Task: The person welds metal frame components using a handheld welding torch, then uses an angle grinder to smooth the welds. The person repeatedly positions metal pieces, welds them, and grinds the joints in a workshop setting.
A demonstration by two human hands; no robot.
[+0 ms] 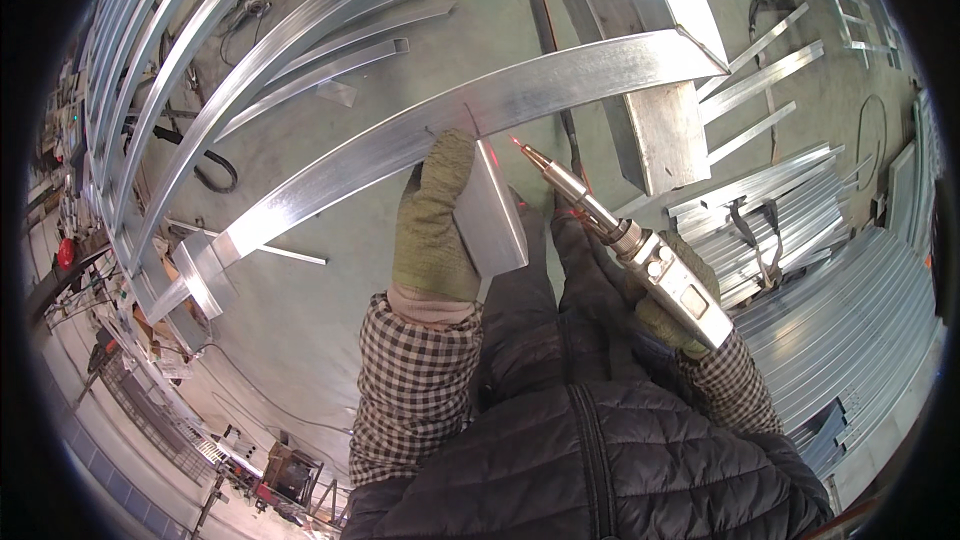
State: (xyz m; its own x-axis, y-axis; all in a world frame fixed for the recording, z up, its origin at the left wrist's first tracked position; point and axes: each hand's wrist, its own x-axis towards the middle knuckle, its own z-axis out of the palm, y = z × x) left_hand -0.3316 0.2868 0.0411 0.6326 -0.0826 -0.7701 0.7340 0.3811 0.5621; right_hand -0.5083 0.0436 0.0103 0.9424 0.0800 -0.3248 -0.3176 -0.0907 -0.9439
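Through the head feed I have my left gloved hand (435,215) curled along the left side of a short silver metal profile (495,220); it looks held, but with fingers hidden I cannot tell how firmly. That profile sits with its far end at the near edge of the long curved-looking metal beam (350,145), by a dark marked line. My right gloved hand (663,328) is wrapped around a handheld welding torch (680,290), its nozzle (555,175) aimed toward that meeting point without touching it. I judge the piece positioned and its seam left to do, as I make out no bead there. The beam's right-hand corner shows a dark seam, so that joint looks done to me
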